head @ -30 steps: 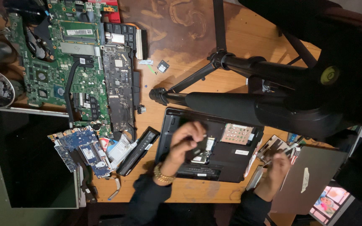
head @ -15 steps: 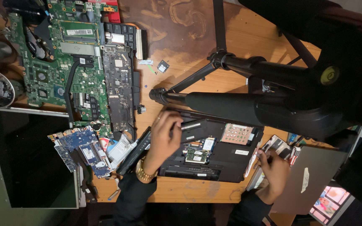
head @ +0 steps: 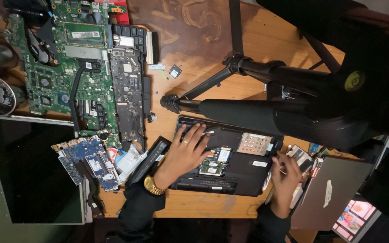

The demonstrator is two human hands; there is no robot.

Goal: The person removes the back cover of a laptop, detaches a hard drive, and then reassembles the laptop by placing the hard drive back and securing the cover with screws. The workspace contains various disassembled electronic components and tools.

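At the far left a big flat black screen panel (head: 28,168) lies on the wooden table (head: 266,40). Above it lies a large green circuit board (head: 64,67), and just beside that a long dark circuit board (head: 129,90). Below them sits a small blue circuit board (head: 86,159), next to a slim black battery bar (head: 149,159).

The left hand (head: 183,153), with a gold watch on the wrist and a ring on one finger, lies flat and open on the black opened laptop base (head: 223,157). Its fingers are spread and point up toward the top left corner of the base. It grips nothing. Half a second ago this hand was further left, at the left edge of the base; now it rests more over the middle. One second ago its fingers were curled over the inside parts.

A black camera tripod (head: 257,108) stands over the table and hides the top of the base.

The right hand (head: 289,173) rests at the right edge of the base, touching some small things there. I cannot tell if it grips anything. It has hardly moved. Further right lies a grey closed laptop (head: 327,193).
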